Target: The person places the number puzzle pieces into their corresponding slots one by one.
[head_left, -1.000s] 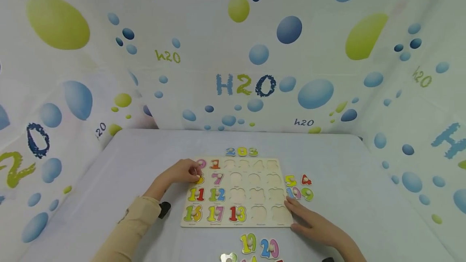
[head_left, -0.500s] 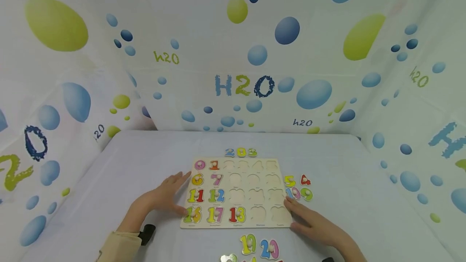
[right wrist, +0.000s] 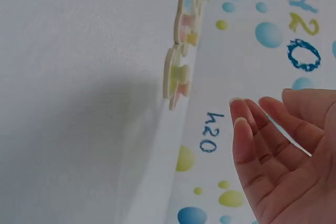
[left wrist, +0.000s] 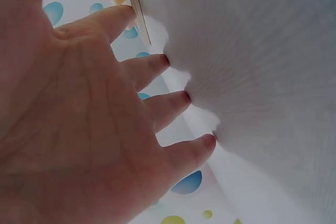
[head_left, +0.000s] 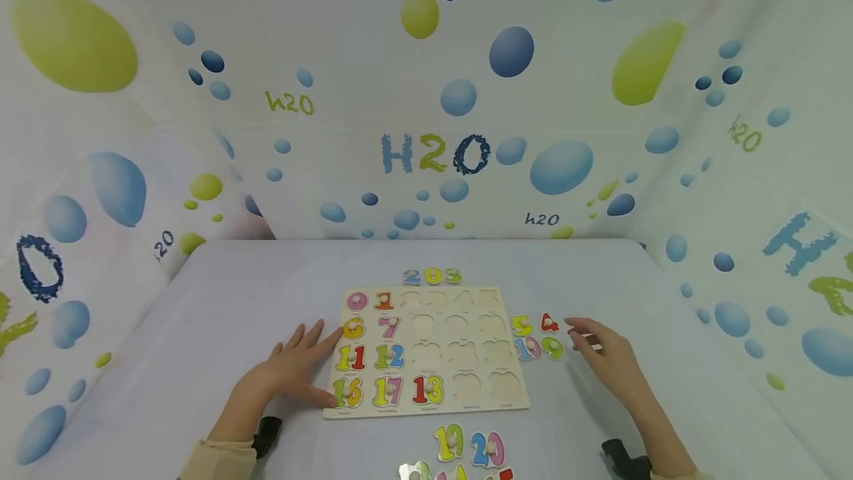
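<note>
Nearest, at the frame's lower edge: several cut-off number pieces (head_left: 415,470); just beyond them on the white tabletop (head_left: 373,447), the 19 piece (head_left: 449,441) and 20 piece (head_left: 488,449), side by side. Left hand (head_left: 291,370): fingers spread, unclenched; thumb touches the board's near left corner, index finger its left edge by the 6 piece (head_left: 353,328); the other fingertips rest on the tabletop. Number board (head_left: 448,391): lies flat between the hands, its left columns filled, with one red-and-yellow piece (head_left: 428,390) in the third column of the near row. Right hand (head_left: 609,358): fingers loosely bent, free, raised just right of the 4 piece (head_left: 549,323). The 5 (head_left: 522,326), 10 (head_left: 529,349) and 9 (head_left: 552,348) lie beside it. Past the board's far edge: three pieces (head_left: 433,276) in a row. Farthest: H2O-printed backdrop (head_left: 433,95).
</note>
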### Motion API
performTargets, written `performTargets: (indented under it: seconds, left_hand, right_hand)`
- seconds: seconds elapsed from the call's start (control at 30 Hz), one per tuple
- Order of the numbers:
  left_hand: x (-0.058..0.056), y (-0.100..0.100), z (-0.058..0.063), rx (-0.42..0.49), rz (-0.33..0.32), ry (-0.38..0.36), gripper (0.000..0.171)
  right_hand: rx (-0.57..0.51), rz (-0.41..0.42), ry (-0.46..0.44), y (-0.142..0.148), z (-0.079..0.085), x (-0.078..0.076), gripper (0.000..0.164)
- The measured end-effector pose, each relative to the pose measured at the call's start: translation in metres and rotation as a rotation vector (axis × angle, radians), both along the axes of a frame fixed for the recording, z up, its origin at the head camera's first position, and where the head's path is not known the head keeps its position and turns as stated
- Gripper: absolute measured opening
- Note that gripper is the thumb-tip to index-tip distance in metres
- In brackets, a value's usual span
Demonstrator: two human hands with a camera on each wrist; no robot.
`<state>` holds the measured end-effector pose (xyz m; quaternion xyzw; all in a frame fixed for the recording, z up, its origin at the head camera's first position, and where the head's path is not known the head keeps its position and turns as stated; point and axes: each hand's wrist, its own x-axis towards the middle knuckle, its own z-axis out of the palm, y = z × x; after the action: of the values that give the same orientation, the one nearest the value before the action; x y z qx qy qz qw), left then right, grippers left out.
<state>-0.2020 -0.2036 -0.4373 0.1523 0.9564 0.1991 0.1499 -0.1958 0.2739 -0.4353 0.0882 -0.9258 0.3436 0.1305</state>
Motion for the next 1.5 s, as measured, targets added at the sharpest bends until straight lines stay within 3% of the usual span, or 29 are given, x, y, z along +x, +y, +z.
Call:
performTargets:
  seconds: [0.2,0.43,0.8,1.03,1.23,1.5]
  left_hand:
    - [0.0,-0.002,-0.003,0.003,-0.001,-0.011,0.11]
    - [0.0,-0.002,-0.005,-0.006,-0.007,-0.006,0.11]
    - [-0.002,-0.004,-0.002,0.001,-0.021,0.014,0.109]
    - [0.0,-0.004,-0.002,0.002,-0.017,-0.001,0.109]
    - [0.002,-0.005,-0.001,0.008,0.004,-0.006,0.11]
    - [0.002,-0.005,-0.003,0.011,0.007,-0.002,0.11]
  right_hand:
    - [-0.002,0.081,-0.225,-0.013,-0.011,-0.016,0.022]
    - [0.007,0.256,-0.262,-0.025,-0.015,-0.027,0.011]
    - [0.085,0.242,-0.289,-0.032,-0.015,-0.046,0.006]
    - [-0.002,0.206,-0.275,-0.043,-0.007,-0.051,0.005]
    - [0.007,0.303,-0.286,-0.07,-0.004,-0.072,0.004]
    - [0.03,0.247,-0.373,-0.086,-0.011,-0.089,0.01]
